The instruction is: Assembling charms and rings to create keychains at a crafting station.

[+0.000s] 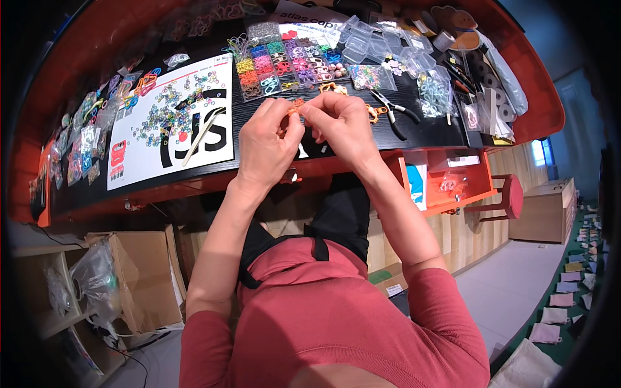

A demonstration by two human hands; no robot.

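Note:
My left hand (266, 139) and my right hand (344, 128) meet over the near edge of the black table, fingertips pinched together. Between them is a small orange piece (294, 110); my fingers cover most of it, so its exact kind is hidden. Just beyond my right hand lies a cream-and-orange chain (333, 88), and more orange chain links (375, 114) show to its right. Pliers (396, 115) with dark handles lie open to the right of that hand. Past my fingers stands a compartment box (272, 64) of colourful clasps.
At left, a white printed sheet (132, 152) carries scattered small rings and a pale stick (202, 137). Bagged parts (84, 145) line the far left. Clear plastic cases (369, 42) sit at the back. An orange drawer (475, 187) stands pulled out at right, near a red stool (511, 196).

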